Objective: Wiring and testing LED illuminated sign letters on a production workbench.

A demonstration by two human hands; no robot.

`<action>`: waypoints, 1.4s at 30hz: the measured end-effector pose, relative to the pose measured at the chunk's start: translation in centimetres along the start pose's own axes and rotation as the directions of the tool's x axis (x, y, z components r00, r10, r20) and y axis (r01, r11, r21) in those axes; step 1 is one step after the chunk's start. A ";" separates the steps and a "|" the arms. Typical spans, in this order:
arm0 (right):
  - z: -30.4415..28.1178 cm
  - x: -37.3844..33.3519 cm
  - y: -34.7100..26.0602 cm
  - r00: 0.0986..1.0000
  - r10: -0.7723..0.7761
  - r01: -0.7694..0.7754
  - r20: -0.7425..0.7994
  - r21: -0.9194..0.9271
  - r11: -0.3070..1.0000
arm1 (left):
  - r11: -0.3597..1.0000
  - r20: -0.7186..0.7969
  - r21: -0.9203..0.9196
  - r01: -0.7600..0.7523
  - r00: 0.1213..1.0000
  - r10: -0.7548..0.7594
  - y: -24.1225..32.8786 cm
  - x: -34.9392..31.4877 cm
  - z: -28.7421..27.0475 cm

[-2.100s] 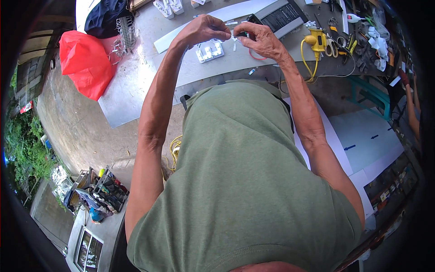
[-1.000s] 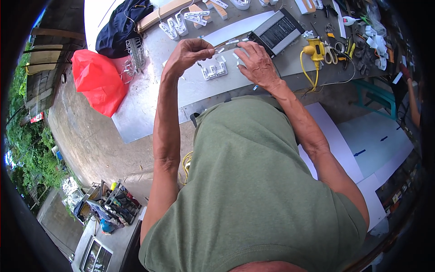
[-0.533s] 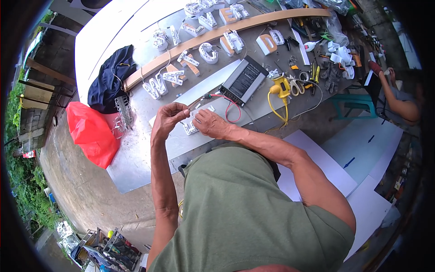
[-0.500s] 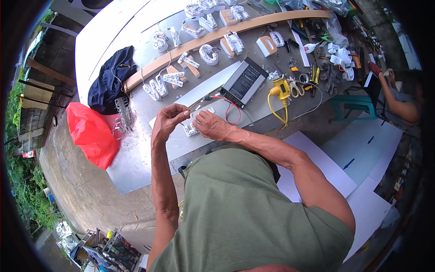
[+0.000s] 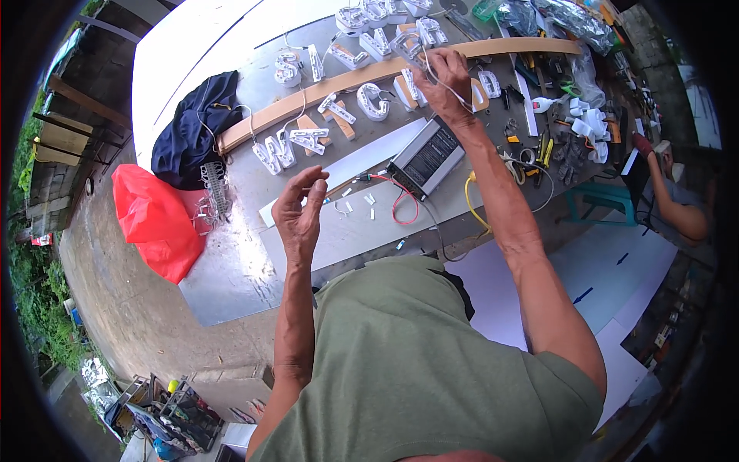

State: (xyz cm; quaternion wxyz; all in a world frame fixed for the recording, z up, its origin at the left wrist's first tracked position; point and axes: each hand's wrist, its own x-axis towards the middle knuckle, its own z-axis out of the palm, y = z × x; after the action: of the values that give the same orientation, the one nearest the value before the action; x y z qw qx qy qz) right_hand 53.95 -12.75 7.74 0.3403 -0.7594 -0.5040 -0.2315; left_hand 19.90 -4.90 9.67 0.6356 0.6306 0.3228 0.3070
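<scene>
My right hand [image 5: 448, 88] reaches over the far part of the table with its fingers closed on a small white sign letter [image 5: 406, 49]. A thin white wire loops from it past my fingers. My left hand [image 5: 299, 208] hovers above the near metal sheet, fingers apart and holding nothing. Between my arms stands a silver-and-black power supply box [image 5: 426, 160] with a red wire [image 5: 399, 202] at its end. Small white pieces [image 5: 370, 199] lie beside it. White letters, some with tan faces, stand in rows, among them a curved one [image 5: 372, 102].
A long tan strip [image 5: 339, 86] crosses the table. Dark blue cloth [image 5: 188, 138] and a red plastic bag [image 5: 158, 223] lie at left. Pliers [image 5: 545, 148], gloves and other tools crowd the right side. Another person's arm [image 5: 666, 189] is beside a green stool [image 5: 602, 199].
My hands have parted. The right has moved far and to the right, carrying the white letter from the near sheet. My left hand has let go and opened.
</scene>
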 end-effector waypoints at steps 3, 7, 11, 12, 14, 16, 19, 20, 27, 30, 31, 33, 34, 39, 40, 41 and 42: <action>3.3 2.2 4.9 0.996 0.092 -0.091 0.006 -0.117 0.989 | 0.956 0.118 -0.012 0.294 0.950 -0.290 -3.8 -2.1 -0.3; 8.5 3.5 9.1 0.992 0.123 -0.122 -0.006 -0.201 0.972 | 0.849 0.133 0.164 0.502 0.842 -0.523 -8.6 -5.0 -1.8; 11.9 3.0 9.1 0.934 0.321 -0.264 0.155 -0.304 0.916 | 0.866 0.085 0.138 0.480 0.866 -0.494 -11.2 -6.7 -2.8; 12.5 2.6 9.1 0.907 0.365 -0.287 0.208 -0.327 0.900 | 0.873 0.072 0.110 0.474 0.873 -0.483 -11.3 -6.3 -2.8; 13.3 1.6 9.2 0.849 0.428 -0.296 0.310 -0.393 0.871 | 0.865 0.077 0.107 0.490 0.863 -0.498 -11.4 -5.8 -2.5; 13.7 1.8 8.6 0.834 0.452 -0.312 0.317 -0.406 0.859 | 0.857 0.079 0.106 0.504 0.855 -0.512 -11.4 -5.5 -2.5; 13.6 2.1 8.5 0.808 0.485 -0.326 0.334 -0.432 0.841 | 0.839 0.089 0.088 0.536 0.835 -0.543 -11.4 -5.2 -2.7; 13.5 2.2 8.5 0.797 0.491 -0.321 0.352 -0.441 0.838 | 0.843 0.096 0.085 0.531 0.838 -0.537 -11.4 -5.3 -2.7; 13.5 2.4 8.6 0.787 0.487 -0.332 0.378 -0.407 0.851 | 0.833 0.112 0.080 0.547 0.826 -0.553 -11.5 -5.0 -2.7; 13.6 2.6 8.8 0.771 0.530 -0.386 0.352 -0.404 0.829 | 0.828 0.106 0.077 0.556 0.821 -0.561 -11.5 -5.1 -2.7; 13.5 3.0 8.4 0.741 0.559 -0.420 0.372 -0.393 0.818 | 0.827 0.100 0.077 0.557 0.821 -0.562 -11.6 -5.2 -2.8; 13.3 3.2 7.9 0.709 0.586 -0.455 0.391 -0.381 0.805 | 0.833 0.103 0.076 0.548 0.826 -0.554 -11.7 -5.3 -3.0; 13.2 3.1 8.0 0.718 0.570 -0.425 0.399 -0.396 0.814 | 0.833 0.102 0.077 0.548 0.827 -0.553 -11.6 -5.3 -3.0; 13.4 3.0 8.1 0.751 0.548 -0.412 0.369 -0.387 0.825 | 0.826 0.114 0.068 0.559 0.819 -0.563 -11.6 -5.1 -2.8; 13.5 3.0 7.9 0.758 0.530 -0.395 0.382 -0.379 0.837 | 0.827 0.116 0.069 0.558 0.819 -0.562 -11.6 -5.1 -2.8; 13.7 3.0 7.7 0.764 0.512 -0.378 0.393 -0.371 0.848 | 0.828 0.115 0.079 0.555 0.820 -0.561 -11.6 -5.1 -2.8; 13.8 3.1 7.2 0.740 0.529 -0.405 0.415 -0.353 0.843 | 0.829 0.112 0.089 0.553 0.821 -0.560 -11.6 -5.2 -2.9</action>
State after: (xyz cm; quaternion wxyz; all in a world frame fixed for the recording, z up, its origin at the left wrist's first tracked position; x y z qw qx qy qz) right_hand 61.95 -2.36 -1.25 0.1520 -0.9302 -0.3340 0.0066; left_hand 14.26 -7.45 -1.80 0.7009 0.5444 0.4573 0.0569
